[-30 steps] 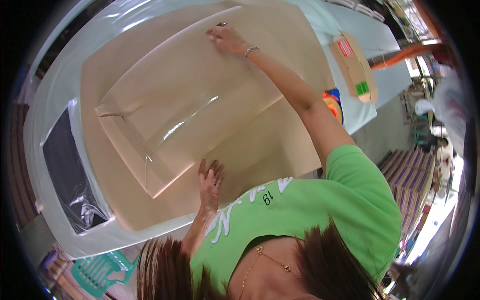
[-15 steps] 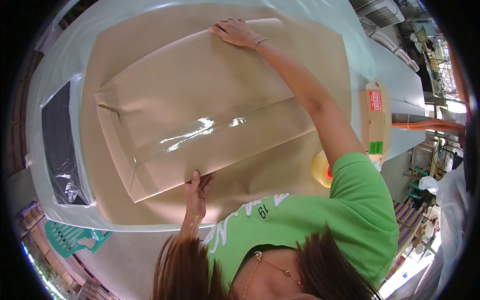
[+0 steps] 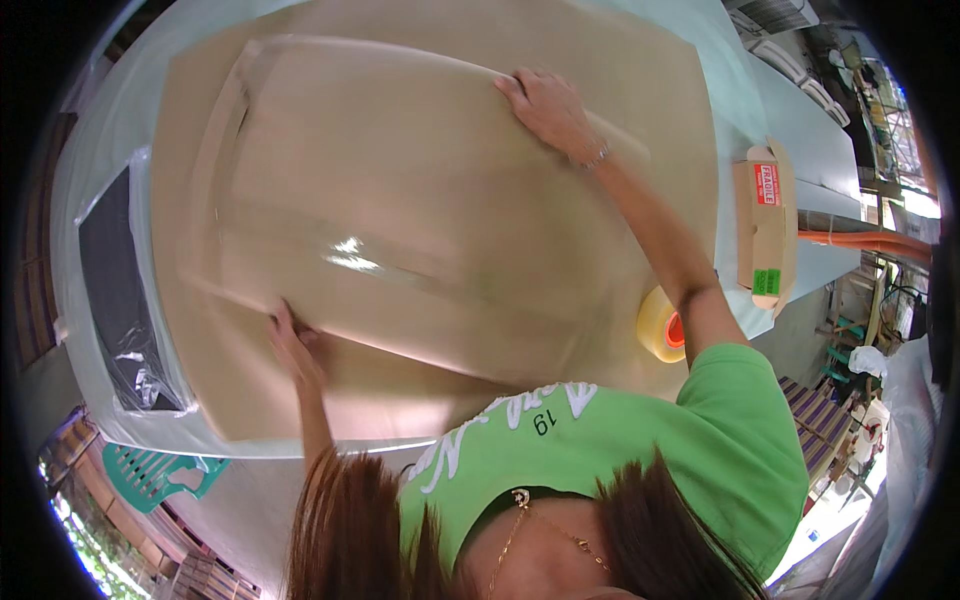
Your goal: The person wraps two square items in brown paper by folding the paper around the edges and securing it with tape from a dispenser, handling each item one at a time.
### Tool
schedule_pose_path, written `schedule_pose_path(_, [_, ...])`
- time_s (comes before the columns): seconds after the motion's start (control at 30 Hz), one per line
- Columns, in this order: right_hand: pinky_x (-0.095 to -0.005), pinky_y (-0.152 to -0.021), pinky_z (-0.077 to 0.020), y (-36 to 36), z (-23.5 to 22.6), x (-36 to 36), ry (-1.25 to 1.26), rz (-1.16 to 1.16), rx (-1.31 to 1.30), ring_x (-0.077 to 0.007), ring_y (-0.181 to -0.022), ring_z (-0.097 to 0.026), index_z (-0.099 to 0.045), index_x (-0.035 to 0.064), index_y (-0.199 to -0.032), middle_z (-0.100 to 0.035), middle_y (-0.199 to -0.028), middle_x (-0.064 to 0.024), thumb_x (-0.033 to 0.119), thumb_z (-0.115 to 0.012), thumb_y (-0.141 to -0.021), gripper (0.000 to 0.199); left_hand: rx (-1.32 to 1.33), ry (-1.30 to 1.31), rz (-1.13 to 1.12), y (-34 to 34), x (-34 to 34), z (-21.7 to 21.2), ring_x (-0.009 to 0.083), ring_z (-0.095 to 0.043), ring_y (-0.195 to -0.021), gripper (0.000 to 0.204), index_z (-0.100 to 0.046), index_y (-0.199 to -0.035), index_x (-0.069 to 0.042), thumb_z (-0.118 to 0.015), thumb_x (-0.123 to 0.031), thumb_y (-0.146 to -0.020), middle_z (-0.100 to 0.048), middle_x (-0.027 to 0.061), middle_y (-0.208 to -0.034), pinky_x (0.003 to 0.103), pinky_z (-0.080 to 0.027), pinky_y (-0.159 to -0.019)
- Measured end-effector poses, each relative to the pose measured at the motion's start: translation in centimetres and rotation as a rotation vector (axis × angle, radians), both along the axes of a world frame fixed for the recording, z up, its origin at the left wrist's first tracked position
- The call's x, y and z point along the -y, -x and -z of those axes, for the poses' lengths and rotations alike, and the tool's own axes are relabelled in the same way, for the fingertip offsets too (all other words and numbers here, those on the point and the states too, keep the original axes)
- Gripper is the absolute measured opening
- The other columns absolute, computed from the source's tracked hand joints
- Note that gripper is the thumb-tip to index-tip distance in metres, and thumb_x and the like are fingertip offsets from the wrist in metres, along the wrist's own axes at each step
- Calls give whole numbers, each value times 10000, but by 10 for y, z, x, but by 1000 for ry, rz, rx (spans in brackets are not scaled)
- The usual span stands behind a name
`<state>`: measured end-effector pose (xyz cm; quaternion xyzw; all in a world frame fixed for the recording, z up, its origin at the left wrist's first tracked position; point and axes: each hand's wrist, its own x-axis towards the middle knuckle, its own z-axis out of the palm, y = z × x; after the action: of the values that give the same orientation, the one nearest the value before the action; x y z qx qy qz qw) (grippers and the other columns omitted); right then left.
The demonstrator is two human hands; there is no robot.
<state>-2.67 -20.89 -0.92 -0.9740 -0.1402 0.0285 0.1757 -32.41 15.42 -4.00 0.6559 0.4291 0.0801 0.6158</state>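
Observation:
A large flat brown cardboard parcel, sealed along its middle with shiny clear tape, is raised off a big sheet of brown paper that covers the table. My right hand grips the parcel's far edge, fingers curled over it, a thin bracelet on the wrist. At the near edge, my left hand holds the parcel from below its rim. The parcel sits tilted between both hands.
A yellow roll of tape lies by my right elbow. A small cardboard box with red and green stickers sits at the table's right. A black plastic bag lies at the left; a green plastic chair stands below.
The parcel has come up off the brown paper and closer to me, turning as both hands lift it. My right hand has shifted rightward along the far edge.

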Motion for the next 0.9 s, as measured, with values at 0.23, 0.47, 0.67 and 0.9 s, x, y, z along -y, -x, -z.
schedule_pose_path(0.23, [-488, -909, -408, 136, -8, -5, -187, 264, -196, -401, -1041, -535, -534, -49, -1106, -617, -1016, -229, 446, -492, -975, 514, -253, -707, 353, -137, -92, -4, 354, -462, -1307, 845, -461, -1392, 1, -449, -670, -879, -514, 213, -1382, 419, -337, -1086])
schedule_pose_path(0.47, [-456, -920, -414, 220, -6, 16, -524, 339, -365, -384, -1081, -506, -477, -37, -1282, -553, -1149, -238, 338, -520, -985, 480, -112, -509, 481, -105, -75, -25, 355, -503, -1270, 676, -446, -1422, -70, -472, -540, -937, -565, 200, -1321, 407, -397, -1037])
schedule_pose_path(0.67, [-437, -1076, -368, 231, -16, 79, -172, -230, -34, -342, -1313, -390, -407, 141, -1430, -439, -1421, -111, 121, -638, -882, 595, -162, -614, 983, 28, -98, -43, 331, -390, -1359, 659, -347, -1487, -146, -607, -96, -883, -390, 155, -1479, 412, -359, -1102])
schedule_pose_path(0.9, [-434, -1207, -237, 185, -29, 82, 285, -856, -33, -271, -1451, -225, -217, 396, -1508, -192, -1595, 60, 315, -822, -576, 1114, -96, -1147, 1477, 60, -57, -85, 279, -307, -1414, 1017, -323, -1487, -329, -806, -126, -617, -225, 33, -1582, 469, -320, -1167])
